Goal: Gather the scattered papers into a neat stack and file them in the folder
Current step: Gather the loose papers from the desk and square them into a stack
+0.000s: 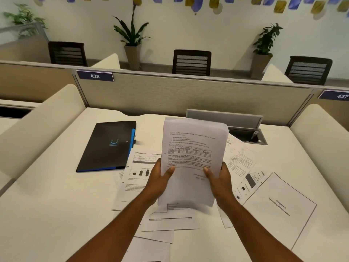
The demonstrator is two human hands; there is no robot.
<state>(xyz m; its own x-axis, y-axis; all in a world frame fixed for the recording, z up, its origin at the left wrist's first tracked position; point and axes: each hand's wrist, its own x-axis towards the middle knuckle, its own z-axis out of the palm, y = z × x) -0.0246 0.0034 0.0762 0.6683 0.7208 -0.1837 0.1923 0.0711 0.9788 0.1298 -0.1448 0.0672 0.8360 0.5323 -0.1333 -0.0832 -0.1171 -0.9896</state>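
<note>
Both hands, left (160,178) and right (220,179), clamped on the upright stack (192,154), long edge vertical, folder (107,146) closed, off left, nearer left hand.

Print on the upright white paper stack (192,159) too blurred to read, its lower edge smeared; loose white sheets (162,222) beneath partly covered by forearms; bordered white title page (279,208) overlaps sheets under it.
</note>
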